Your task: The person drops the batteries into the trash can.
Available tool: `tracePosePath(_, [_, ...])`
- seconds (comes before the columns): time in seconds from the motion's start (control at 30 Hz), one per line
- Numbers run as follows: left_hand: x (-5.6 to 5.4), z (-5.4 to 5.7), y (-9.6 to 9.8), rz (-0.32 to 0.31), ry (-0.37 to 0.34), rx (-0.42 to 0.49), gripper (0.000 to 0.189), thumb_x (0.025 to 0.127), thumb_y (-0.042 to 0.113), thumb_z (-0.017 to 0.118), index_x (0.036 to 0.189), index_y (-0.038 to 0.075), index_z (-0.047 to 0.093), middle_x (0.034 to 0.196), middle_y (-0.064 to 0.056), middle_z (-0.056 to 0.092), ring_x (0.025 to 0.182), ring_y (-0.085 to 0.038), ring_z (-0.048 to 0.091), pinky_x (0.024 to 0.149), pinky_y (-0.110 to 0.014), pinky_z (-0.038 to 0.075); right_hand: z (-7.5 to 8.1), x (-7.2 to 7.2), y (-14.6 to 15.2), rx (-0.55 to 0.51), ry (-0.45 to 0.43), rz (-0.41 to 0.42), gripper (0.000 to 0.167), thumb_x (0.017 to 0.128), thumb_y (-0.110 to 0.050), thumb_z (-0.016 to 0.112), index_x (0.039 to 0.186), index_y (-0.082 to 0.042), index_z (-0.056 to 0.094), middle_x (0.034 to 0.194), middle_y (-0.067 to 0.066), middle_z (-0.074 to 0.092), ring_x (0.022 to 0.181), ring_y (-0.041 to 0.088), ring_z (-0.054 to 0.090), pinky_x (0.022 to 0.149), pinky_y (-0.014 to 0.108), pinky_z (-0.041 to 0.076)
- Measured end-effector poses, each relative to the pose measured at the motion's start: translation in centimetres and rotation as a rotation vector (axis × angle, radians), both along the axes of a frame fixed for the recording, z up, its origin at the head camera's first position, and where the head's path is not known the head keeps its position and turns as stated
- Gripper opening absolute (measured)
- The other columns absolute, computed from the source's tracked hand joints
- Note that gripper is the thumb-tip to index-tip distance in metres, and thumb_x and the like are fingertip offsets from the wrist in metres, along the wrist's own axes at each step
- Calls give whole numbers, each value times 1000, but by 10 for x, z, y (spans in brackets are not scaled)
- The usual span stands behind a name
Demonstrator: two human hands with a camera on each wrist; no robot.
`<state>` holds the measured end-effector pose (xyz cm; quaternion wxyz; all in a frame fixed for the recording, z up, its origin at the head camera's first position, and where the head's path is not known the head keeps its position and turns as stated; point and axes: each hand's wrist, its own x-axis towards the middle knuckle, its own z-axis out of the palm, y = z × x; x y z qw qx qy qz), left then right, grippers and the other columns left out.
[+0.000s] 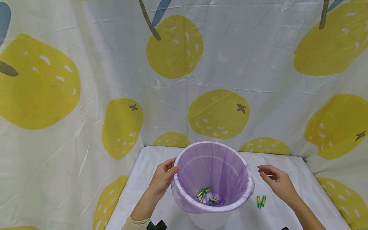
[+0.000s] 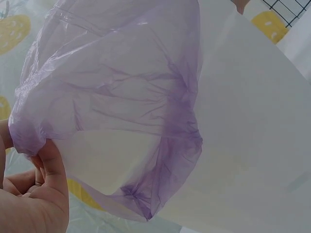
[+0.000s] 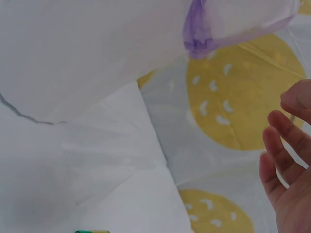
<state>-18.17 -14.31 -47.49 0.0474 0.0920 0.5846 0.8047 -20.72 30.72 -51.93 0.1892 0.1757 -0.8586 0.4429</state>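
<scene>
A white wastebasket (image 1: 211,221), lined with a thin purple plastic bag (image 1: 198,163), is tipped so that I see into it. My left hand (image 1: 161,179) grips its rim at the left, thumb on the lip; the left wrist view shows the fingers at the folded bag edge (image 2: 31,133). Several green and gold batteries (image 1: 204,193) lie at the bottom inside. To the right, two more batteries (image 1: 261,201) rest on the table. Above them is my right hand (image 1: 277,183), apart from the basket, fingers loosely bent and holding nothing.
A white cloth covers the table (image 1: 287,166). Behind it and at both sides hangs a pale curtain (image 1: 258,105) printed with yellow fruit. A black wire grid (image 2: 286,10) shows in the left wrist view's upper right corner.
</scene>
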Motion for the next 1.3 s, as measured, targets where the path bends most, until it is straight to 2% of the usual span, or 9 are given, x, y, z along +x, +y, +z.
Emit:
tracePosePath(0.17, [0, -1, -1, -10, 15, 2, 51, 99, -3, 61, 143, -21, 42, 120, -19, 60, 107, -26, 63, 92, -35, 57, -11, 0, 3, 12, -19, -32, 21, 95, -1, 71, 116, -2, 73, 97, -6, 73, 84, 1, 64, 72, 12, 50])
tracePosePath(0.4, [1, 1, 1, 9, -16, 19, 49, 99, -3, 62, 143, -17, 45, 120, -20, 59, 106, -28, 62, 89, -35, 58, -21, 0, 6, 32, -71, -61, 21, 97, -3, 71, 117, -2, 73, 100, 12, 74, 84, 2, 63, 70, 13, 51])
tracePosePath(0.53, [1, 1, 2, 16, -26, 25, 49, 98, -3, 62, 142, -16, 47, 120, -20, 59, 106, -29, 61, 88, -35, 58, -26, 0, 7, 29, -99, -74, 20, 97, -5, 71, 117, -3, 73, 99, 7, 73, 84, 2, 64, 69, 15, 52])
tracePosePath(0.87, [1, 1, 2, 15, -17, 20, 49, 98, -3, 62, 142, -17, 47, 119, -20, 59, 106, -29, 61, 88, -35, 58, -35, 1, 9, 27, -121, -86, 21, 98, -6, 71, 118, -1, 73, 100, 9, 74, 84, 0, 64, 69, 15, 52])
tracePosePath(1.3, [0, 0, 1, 7, -3, 18, 49, 98, -2, 62, 141, -18, 46, 118, -20, 60, 106, -28, 61, 89, -35, 57, -57, 3, 16, 39, -270, -144, 26, 99, -9, 70, 122, 2, 71, 107, 15, 73, 87, -1, 63, 71, 19, 54])
